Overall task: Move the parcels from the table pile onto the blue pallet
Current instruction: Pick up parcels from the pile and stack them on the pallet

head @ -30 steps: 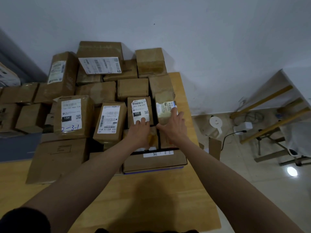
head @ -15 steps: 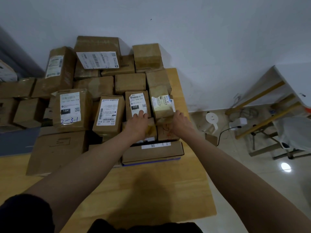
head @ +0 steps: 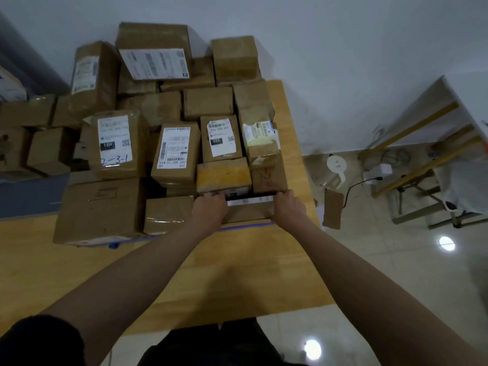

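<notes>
A pile of brown cardboard parcels [head: 169, 133] covers the far half of the wooden table [head: 237, 273]. At the pile's near right lies a flat parcel [head: 249, 211] with a white label strip and a blue lower edge. My left hand [head: 208, 211] grips its left end, fingers tucked under a yellow-taped parcel [head: 224, 175]. My right hand [head: 288, 207] holds its right end, fingertips beside a small box marked in red [head: 268, 178]. No blue pallet is in view.
The pile leans on a white wall [head: 343, 62]. Right of the table, on the tiled floor, are a white round device [head: 335, 165], a black cable [head: 356, 186], a cardboard scrap [head: 332, 210] and a wooden-legged stand [head: 422, 159]. A dark blue-grey surface [head: 29, 196] sits left.
Both hands have drawn back from the labelled parcels higher up and come down to the two ends of the flat front parcel. The view has tilted a little.
</notes>
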{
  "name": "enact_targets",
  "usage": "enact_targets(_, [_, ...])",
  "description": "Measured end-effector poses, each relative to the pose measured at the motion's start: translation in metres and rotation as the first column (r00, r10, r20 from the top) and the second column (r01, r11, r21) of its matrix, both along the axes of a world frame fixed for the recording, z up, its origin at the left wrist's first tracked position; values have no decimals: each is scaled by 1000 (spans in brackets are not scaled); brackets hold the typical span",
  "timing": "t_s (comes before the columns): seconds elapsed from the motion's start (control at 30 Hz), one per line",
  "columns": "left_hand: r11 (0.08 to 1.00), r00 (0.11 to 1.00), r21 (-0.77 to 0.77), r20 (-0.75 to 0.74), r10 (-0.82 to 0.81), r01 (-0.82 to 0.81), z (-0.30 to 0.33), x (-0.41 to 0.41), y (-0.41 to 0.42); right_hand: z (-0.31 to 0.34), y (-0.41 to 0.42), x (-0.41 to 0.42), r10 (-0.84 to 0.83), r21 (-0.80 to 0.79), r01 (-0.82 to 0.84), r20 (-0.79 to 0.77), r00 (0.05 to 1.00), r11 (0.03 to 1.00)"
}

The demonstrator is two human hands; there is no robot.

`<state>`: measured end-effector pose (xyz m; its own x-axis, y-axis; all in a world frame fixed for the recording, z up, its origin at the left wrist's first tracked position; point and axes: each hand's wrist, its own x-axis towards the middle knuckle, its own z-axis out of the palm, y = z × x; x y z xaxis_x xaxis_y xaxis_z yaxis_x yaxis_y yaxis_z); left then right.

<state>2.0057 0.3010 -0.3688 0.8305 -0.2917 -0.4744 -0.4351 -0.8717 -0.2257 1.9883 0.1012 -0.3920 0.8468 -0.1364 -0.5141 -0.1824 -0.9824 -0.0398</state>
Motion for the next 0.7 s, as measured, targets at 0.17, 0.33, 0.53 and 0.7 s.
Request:
enact_targets(0.17, [997, 998, -63, 41, 39, -37, -9, 2, 5, -11, -1, -4, -55, 32, 53, 74, 996, 998])
enact_targets(0.33, [992, 994, -119, 99, 51, -39, -13, -1, 10, -12, 2, -4, -89, 40, 85, 100, 991, 996])
enact_targets(0.53, [989, 985, -146, 173, 0, 25, -7, -11, 22, 4, 13, -8, -82, 2, 82, 67, 994, 997])
enact_targets(0.7, [982, 998, -190, 69, -6, 19, 24, -13, 50, 38, 51, -8, 106, -47, -105, 10, 994, 993])
